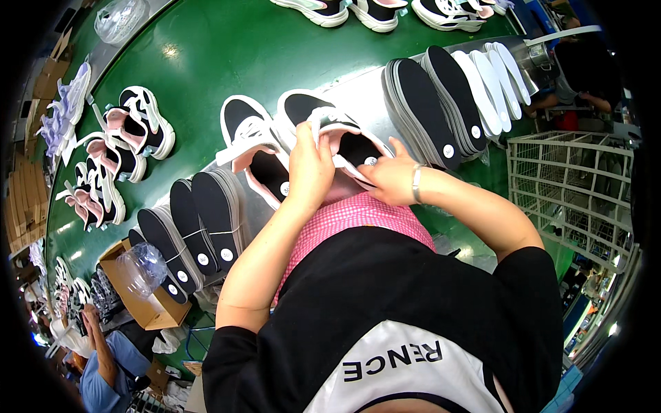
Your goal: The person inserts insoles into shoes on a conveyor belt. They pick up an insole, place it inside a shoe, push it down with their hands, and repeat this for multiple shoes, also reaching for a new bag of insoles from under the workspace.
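Black, white and pink, the sneaker [344,144] sits at the near edge of the green conveyor belt [206,62], on a grey metal ledge [365,103] that runs along that edge, right in front of the person's chest. The left hand [310,168] is closed around the shoe's tongue and collar, fingers curled tight on the white edge; the right hand [389,179], a bracelet at its wrist, presses against the shoe's right side with its thumb raised, and its fingers appear to be tucked in under or into the opening, though they are hidden, so I cannot tell how far they are closed. Just to the left a second sneaker [255,148] of the same kind lies on the ledge, touching or nearly touching the held one. Stacks of black insoles [200,227] lean along the ledge toward its left end, and more black and white insoles [454,96] stand in a row toward its right end. Out on the belt, pairs of matching shoes [131,138] lie near its left edge, and others [375,10] near its far edge. Beyond the ledge's right end stands a white wire basket [571,179]; at the lower left a cardboard box [144,296] holds clear plastic, and another person in blue [103,372] works below it.
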The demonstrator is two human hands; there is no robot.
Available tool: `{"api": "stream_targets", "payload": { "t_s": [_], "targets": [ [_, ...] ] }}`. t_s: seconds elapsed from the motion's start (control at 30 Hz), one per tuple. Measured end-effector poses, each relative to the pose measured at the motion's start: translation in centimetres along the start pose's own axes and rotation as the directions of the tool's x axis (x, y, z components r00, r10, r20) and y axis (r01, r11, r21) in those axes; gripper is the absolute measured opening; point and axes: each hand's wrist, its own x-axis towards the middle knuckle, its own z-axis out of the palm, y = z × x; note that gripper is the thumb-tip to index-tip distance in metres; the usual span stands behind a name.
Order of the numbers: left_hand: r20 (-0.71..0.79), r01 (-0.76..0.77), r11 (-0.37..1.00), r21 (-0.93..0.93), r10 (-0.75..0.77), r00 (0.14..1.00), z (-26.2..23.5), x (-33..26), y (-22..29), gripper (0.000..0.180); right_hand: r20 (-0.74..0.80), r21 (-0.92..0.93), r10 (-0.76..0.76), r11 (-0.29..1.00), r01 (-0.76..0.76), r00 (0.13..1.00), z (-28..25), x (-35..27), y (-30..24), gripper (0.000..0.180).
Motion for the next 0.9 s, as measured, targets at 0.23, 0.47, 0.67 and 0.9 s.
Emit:
{"api": "stream_targets", "payload": {
  "t_s": [0.23,0.47,0.67,0.9],
  "targets": [
    [-0.017,0.013,1.0,-0.027,-0.014,1.0,-0.2,-1.0,-0.1,0.02,-0.118,0.224,0.023,0.975,0.005,0.993,-1.6,-1.6,-1.1,0.03],
    [-0.034,0.022,0.999,0.042,-0.02,0.999,1.0,-0.5,0.3,0.019,-0.084,0.042,0.199,0.98,-0.196,0.976,2.1,2.3,-0.8,0.025],
    [-0.055,-0.065,0.997,-0.051,0.063,0.997,0.5,-0.8,0.7,0.037,-0.174,0.07,0.149,0.988,-0.139,0.973,2.4,1.9,0.2,0.013],
    [0.072,0.122,0.943,0.311,-0.152,0.986,-3.9,-5.4,0.4,0.081,-0.72,0.557,0.396,0.82,0.134,0.57,5.0,0.4,5.2,0.025]
  ]
}}
